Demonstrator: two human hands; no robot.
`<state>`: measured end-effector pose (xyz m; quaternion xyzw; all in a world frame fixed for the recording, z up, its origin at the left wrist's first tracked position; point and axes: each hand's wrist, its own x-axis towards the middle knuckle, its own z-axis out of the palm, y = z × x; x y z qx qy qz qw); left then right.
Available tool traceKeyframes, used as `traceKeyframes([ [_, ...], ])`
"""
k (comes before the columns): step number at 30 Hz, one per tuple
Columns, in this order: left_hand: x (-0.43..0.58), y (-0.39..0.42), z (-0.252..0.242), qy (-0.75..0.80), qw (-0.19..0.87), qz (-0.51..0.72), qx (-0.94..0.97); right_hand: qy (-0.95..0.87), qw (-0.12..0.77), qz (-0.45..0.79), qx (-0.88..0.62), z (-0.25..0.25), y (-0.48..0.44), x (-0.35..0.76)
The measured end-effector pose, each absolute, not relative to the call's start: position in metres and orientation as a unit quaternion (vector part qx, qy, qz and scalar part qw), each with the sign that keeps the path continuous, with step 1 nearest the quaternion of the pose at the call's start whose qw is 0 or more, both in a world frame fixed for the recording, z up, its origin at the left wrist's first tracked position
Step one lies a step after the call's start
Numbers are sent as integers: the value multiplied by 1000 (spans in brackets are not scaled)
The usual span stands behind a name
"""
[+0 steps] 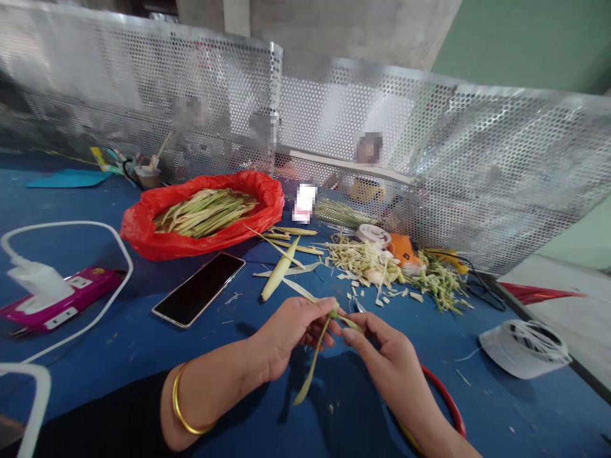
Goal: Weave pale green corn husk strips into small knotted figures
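Note:
Between both hands, above the blue table, is a small knotted piece of pale green leaf strips point(333, 312). My left hand point(298, 324) pinches its knot between thumb and fingers. One strip hangs down from the knot and another sticks out to the upper left. My right hand point(382, 346) closes thumb and forefinger on a strip at the knot's right side. A pale green husk point(280, 270) with a dark tip lies just beyond my left hand, among loose strips. A red plastic bag point(138, 219) holding many long green leaves point(205, 213) stands farther back.
A phone point(199, 289) and a magenta power strip point(81, 296) with a white cable lie left. Leaf scraps point(367, 261), a tape roll point(373, 234) and a white visor point(524, 348) are right. A perforated metal screen point(334, 114) stands behind, with people beyond.

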<state>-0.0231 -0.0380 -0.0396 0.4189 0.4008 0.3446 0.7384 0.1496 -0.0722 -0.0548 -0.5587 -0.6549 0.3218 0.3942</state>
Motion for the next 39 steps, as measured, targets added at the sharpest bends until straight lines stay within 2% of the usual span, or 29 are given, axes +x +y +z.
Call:
traceKeyframes([
  [9, -18, -39, -46, 431, 705, 381, 415, -729, 372, 188, -543, -58, -76, 152],
  [17, -21, -37, -44, 400, 735, 385, 389, -737, 445, -41, -507, -51, -81, 155],
  [19, -19, -38, -45, 398, 731, 403, 380, -771, 411, -14, -487, -51, -84, 150],
  [22, -16, -41, -45, 393, 732, 423, 362, -777, 349, 140, -505, -58, -84, 139],
  [25, -14, -42, -45, 397, 734, 431, 344, -727, 336, 279, -530, -66, -83, 130],
  [27, -13, -42, -45, 404, 728, 439, 338, -715, 339, 315, -524, -67, -83, 128],
  [35, -14, -41, -47, 427, 706, 442, 353, -779, 308, 257, -481, -53, -91, 131],
  [37, -17, -39, -46, 423, 715, 418, 367, -787, 332, 194, -482, -51, -91, 136],
  [39, -19, -38, -45, 407, 732, 385, 388, -757, 395, 123, -505, -49, -88, 144],
])
